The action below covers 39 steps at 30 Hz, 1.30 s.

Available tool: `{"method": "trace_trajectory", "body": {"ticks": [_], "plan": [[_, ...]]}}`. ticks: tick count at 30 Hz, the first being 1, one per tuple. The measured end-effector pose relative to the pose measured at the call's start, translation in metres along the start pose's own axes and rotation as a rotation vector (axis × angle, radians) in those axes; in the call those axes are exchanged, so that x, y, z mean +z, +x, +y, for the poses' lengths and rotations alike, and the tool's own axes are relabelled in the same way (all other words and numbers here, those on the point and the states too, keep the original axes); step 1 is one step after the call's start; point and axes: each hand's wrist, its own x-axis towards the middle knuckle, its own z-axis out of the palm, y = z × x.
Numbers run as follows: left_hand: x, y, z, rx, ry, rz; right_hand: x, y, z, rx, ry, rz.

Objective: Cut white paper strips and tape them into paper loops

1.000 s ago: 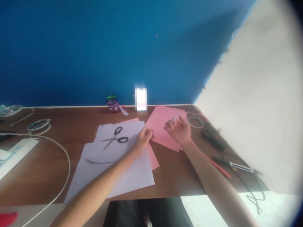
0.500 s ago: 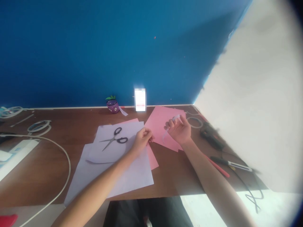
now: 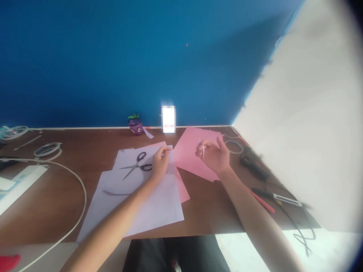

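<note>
My right hand [image 3: 214, 155] is palm up over the pink paper [image 3: 188, 145], its thumb raised and its fingers curled round a thin white strip [image 3: 203, 150], probably paper. My left hand [image 3: 160, 163] hovers above the white sheets [image 3: 159, 211], fingers pinched together; whether anything is between them cannot be made out. Just left of it lie black-handled scissors [image 3: 135, 166], blades spread, on the top white sheet. Part of one scissor handle is hidden by my left hand.
A purple pot [image 3: 135, 126] and a bright, blurred screen [image 3: 168, 119] stand by the blue wall. At right lie a utility knife [image 3: 286, 199], a red stick [image 3: 263, 202] and a dark tool [image 3: 253, 166]. A white cable [image 3: 82, 185] curves at left beside a power strip [image 3: 22, 185].
My left hand has moved left and slightly up, away from my right hand, nearer the scissors. My right hand stays in place, its fingers curling further round the strip.
</note>
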Motion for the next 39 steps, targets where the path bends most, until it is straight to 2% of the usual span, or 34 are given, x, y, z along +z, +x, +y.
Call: {"method": "trace_trajectory", "body": {"ticks": [3, 5, 7, 12, 18, 21, 24, 29, 33, 39], "plan": [[-0.004, 0.000, 0.001, 0.141, 0.260, -0.148, -0.003, 0.003, 0.005, -0.056, 0.004, 0.006], [-0.004, -0.003, 0.003, 0.217, 0.377, -0.292, -0.006, 0.005, 0.008, -0.077, -0.008, 0.023], [-0.001, -0.007, 0.005, 0.260, 0.456, -0.387, -0.009, 0.006, 0.010, -0.085, -0.009, 0.043], [-0.004, -0.006, 0.008, 0.234, 0.485, -0.433, -0.014, 0.007, 0.008, -0.086, 0.079, 0.037], [-0.032, 0.009, 0.012, 0.208, 0.502, -0.557, -0.014, 0.006, 0.007, -0.073, 0.136, 0.064], [-0.040, 0.011, 0.012, 0.183, 0.596, -0.556, -0.015, 0.007, 0.010, -0.047, 0.121, 0.093], [-0.035, 0.015, 0.011, 0.203, 0.685, -0.514, -0.015, 0.009, 0.012, -0.034, 0.085, 0.086], [-0.004, 0.027, 0.013, 0.094, 0.881, -0.425, -0.012, 0.008, 0.010, -0.012, 0.072, 0.081], [0.026, 0.036, 0.012, -0.020, 0.986, -0.325, -0.010, 0.007, 0.008, -0.031, 0.073, 0.132], [0.059, 0.047, 0.004, -0.011, 0.956, -0.212, -0.011, 0.009, 0.006, -0.052, 0.070, 0.190]]}}
